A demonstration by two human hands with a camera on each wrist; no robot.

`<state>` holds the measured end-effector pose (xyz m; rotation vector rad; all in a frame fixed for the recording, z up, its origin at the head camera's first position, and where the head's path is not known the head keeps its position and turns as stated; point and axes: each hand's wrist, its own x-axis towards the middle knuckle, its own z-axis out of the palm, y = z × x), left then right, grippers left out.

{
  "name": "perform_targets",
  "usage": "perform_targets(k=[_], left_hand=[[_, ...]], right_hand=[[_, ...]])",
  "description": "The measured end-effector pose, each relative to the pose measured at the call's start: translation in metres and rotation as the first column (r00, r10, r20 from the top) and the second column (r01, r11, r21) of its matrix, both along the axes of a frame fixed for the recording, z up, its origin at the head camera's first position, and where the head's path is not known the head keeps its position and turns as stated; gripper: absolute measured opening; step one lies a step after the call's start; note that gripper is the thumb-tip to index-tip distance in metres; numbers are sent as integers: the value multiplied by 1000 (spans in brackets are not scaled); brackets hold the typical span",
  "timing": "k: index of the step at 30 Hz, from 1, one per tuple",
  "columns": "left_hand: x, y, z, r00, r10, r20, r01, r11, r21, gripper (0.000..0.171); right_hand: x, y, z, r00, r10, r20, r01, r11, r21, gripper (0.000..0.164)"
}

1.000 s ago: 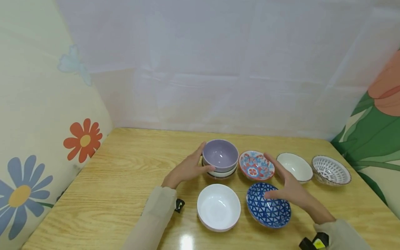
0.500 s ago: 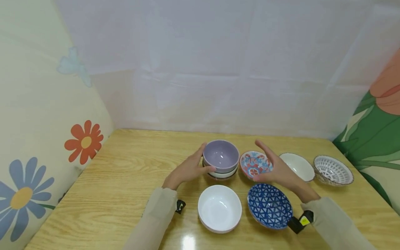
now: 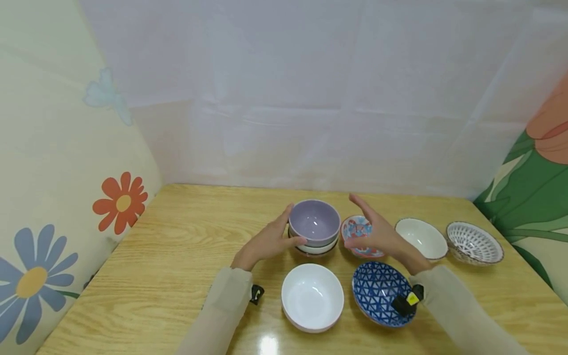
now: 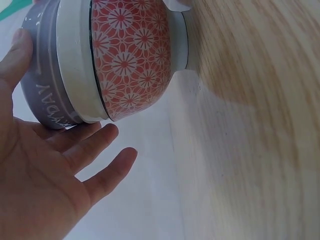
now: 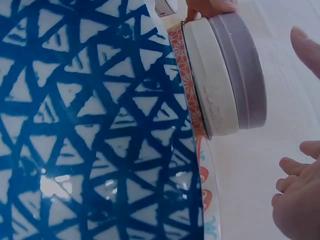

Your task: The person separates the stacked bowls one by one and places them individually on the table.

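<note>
In the head view a purple bowl (image 3: 314,221) tops a stack. Beneath it sit a white bowl (image 4: 75,60) and a red flower-patterned bowl (image 4: 131,60), whose pale foot stands on the table. My left hand (image 3: 266,240) holds the purple bowl's left side, thumb at the front and fingers round the back. To the stack's right, my right hand (image 3: 380,236) is spread, thumb and fingers wide apart, holding nothing. It hovers over a red-and-blue patterned bowl (image 3: 357,228), partly hiding it. In the right wrist view, a gap separates my right-hand fingers (image 5: 291,184) from the purple bowl.
Nearest me stand a plain white bowl (image 3: 312,298) and a blue triangle-patterned bowl (image 3: 377,288), the latter under my right wrist. Farther right are a dark-rimmed white bowl (image 3: 422,236) and a grey-patterned bowl (image 3: 474,242). A pale cloth (image 3: 284,123) hangs behind the wooden table (image 3: 186,217).
My right hand has moved left and slightly away from me, from above the blue bowl to over the red-and-blue bowl near the stack. My left hand has kept its place on the purple bowl.
</note>
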<state>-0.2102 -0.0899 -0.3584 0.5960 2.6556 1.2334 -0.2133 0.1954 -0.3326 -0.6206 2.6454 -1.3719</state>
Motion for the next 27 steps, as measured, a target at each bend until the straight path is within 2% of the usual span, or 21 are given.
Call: perform_targets(k=[10, 13, 27], left_hand=[[-1, 0, -3, 1000, 5, 16, -5, 1000, 4, 100], [-1, 0, -3, 1000, 7, 19, -7, 1000, 1, 100], [-2, -1, -2, 1000, -14, -9, 14, 1000, -7, 99]], right_hand=[[-9, -18, -9, 999, 22, 50, -22, 1000, -12, 114], [-10, -24, -13, 996, 25, 84, -21, 999, -44, 115], [-19, -39, -26, 988, 97, 117, -80, 986, -144, 120]])
